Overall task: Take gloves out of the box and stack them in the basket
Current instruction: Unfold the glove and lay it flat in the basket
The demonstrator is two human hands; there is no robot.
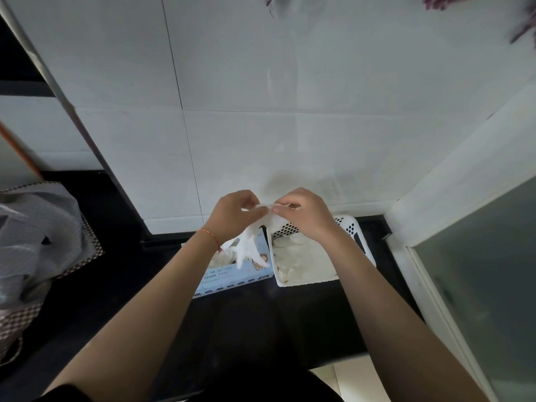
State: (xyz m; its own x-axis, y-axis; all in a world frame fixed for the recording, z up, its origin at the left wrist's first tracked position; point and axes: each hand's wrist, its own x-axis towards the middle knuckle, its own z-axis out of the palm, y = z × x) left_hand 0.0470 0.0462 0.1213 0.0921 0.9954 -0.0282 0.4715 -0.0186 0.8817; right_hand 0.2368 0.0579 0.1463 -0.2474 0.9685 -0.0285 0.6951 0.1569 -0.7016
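Note:
A thin white glove (pixel 249 245) hangs in the air above the light blue glove box (pixel 232 278). My left hand (pixel 232 214) pinches its upper edge from the left and my right hand (pixel 307 216) pinches the same edge from the right. The glove's fingers dangle over the box opening. Directly right of the box stands a white perforated basket (pixel 352 227) with several pale gloves (pixel 304 256) lying flat inside. Both stand on a dark counter against a white tiled wall.
A grey plastic bag (pixel 37 236) in a checkered holder sits at the left. A frosted glass panel (pixel 487 271) with a white frame rises close on the right of the basket. The dark counter (pixel 246 323) stretches toward me in front of box and basket.

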